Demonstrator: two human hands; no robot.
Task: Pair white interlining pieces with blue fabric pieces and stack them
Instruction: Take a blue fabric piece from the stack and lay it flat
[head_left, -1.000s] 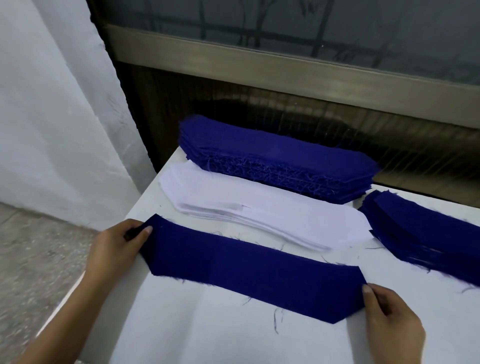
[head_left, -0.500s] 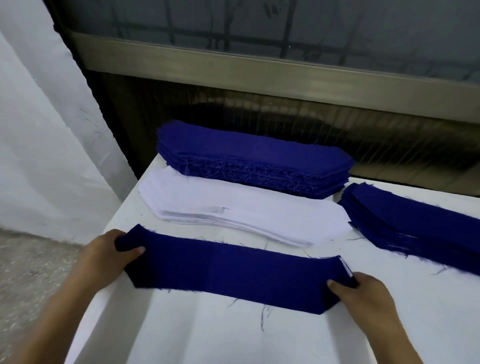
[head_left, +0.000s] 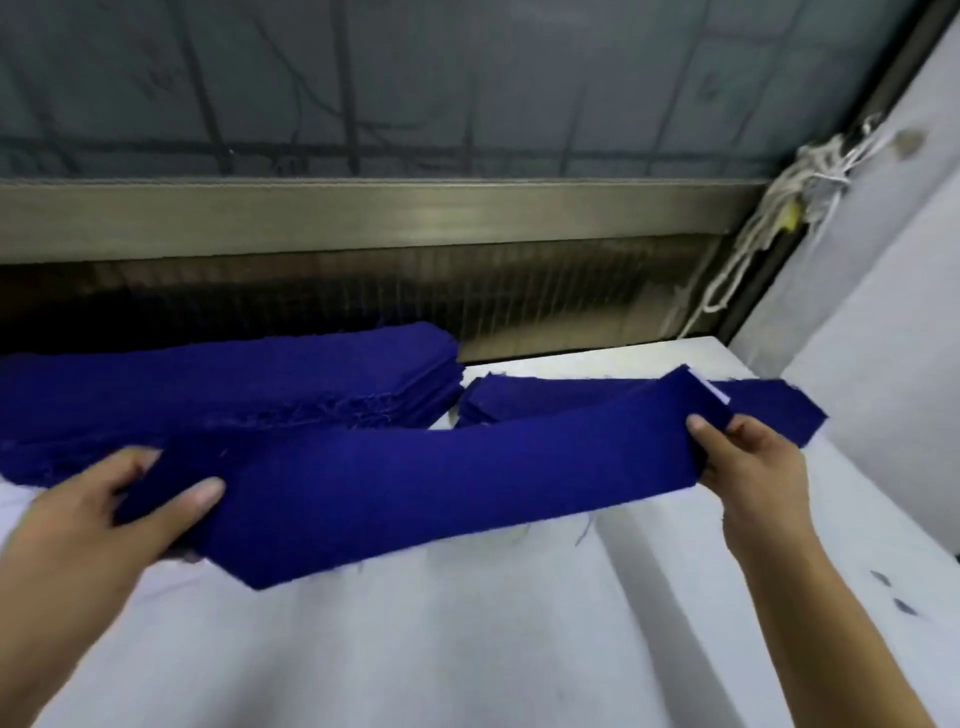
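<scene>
Left fingers (head_left: 200, 493): the thumb is laid on top of the blue strip (head_left: 415, 483) and the other fingers are tucked under it, so the strip's left end is pinched between them. Left hand (head_left: 104, 514) is seen low at the left, forearm entering from the bottom-left corner.

Right fingers (head_left: 698, 426): the thumb is pressed on the strip's upper face near its right end, with the remaining fingers curled beneath; the end is gripped. Right hand (head_left: 753, 462) is held higher than the left, forearm entering from the bottom right.

The blue strip is held lifted between both hands, clear of the white table (head_left: 467, 649), sloping up from left to right. A pointed corner hangs down near the left hand. At the right end a thin white edge (head_left: 714, 389) is seen peeking out behind the blue cloth; whether this is a full interlining piece cannot be told.

Behind the strip, a thick stack of blue pieces (head_left: 234, 384) is seen lying at the back left of the table, its frayed edges showing. A lower stack of blue pieces (head_left: 769, 415) lies at the back right, partly hidden by the raised strip and the right hand.

A few loose threads (head_left: 582, 535) are seen on the table below the strip. A window sill (head_left: 363, 218) runs across behind the table, and a white cord (head_left: 748, 260) hangs at the right.
</scene>
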